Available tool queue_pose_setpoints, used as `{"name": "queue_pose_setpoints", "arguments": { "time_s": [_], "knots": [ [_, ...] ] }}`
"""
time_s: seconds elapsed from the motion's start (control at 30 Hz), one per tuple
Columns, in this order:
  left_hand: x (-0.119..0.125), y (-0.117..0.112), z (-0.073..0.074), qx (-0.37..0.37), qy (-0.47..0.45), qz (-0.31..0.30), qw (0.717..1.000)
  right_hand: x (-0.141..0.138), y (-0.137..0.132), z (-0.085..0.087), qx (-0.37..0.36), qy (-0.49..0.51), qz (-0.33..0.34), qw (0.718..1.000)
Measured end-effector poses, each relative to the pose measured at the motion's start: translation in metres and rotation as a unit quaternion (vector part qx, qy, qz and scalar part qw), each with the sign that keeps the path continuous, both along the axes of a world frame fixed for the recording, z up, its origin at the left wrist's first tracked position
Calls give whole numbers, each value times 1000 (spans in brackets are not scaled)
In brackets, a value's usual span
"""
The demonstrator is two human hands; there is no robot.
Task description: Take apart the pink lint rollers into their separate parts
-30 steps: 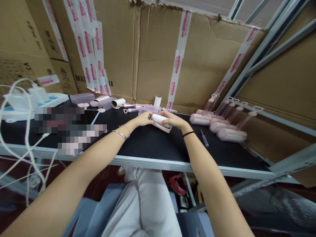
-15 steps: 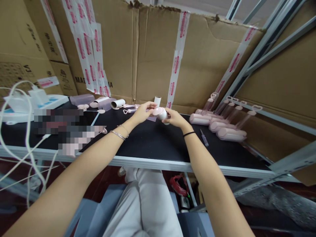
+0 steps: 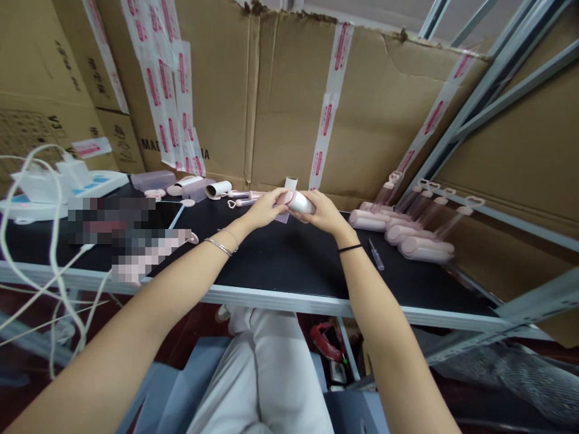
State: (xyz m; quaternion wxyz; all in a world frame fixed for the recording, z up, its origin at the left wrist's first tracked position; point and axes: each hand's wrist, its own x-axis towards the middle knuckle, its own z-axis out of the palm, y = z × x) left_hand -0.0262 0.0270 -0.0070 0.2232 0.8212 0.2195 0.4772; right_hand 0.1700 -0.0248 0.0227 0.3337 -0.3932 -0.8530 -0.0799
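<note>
Worktable layout, seen from the seat
Screwdriver (image 3: 375, 255) lies on the table (image 3: 280, 265) right of centre; finished rollers (image 3: 402, 235) lie further right; loose roll (image 3: 218, 189) sits behind, left

A small packing workshop — taped cartons (image 3: 280, 96) wall in a black bench (image 3: 280, 259), with finished pink rollers (image 3: 407, 235) lined up along the bench's right end.
</note>
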Motion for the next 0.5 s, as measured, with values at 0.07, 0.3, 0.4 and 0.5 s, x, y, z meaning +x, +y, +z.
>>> {"name": "queue_pose_setpoints", "arguments": {
  "time_s": [0.07, 0.3, 0.4, 0.5],
  "knots": [
    [0, 3, -2, -2, -4, -9, 1000, 0, -1, 1, 0, -4, 2, 1000],
    [-2, -1, -2, -39, -8, -55, 998, 0, 2, -4, -48, 21, 11, 999],
    [-2, -8, 2, -81, -17, -70, 994, -1, 2, -5, -92, 57, 26, 994],
    [-3, -14, 8, -80, -36, -55, 995, -5, -1, -5, -115, 97, 49, 987]
  ]
}}
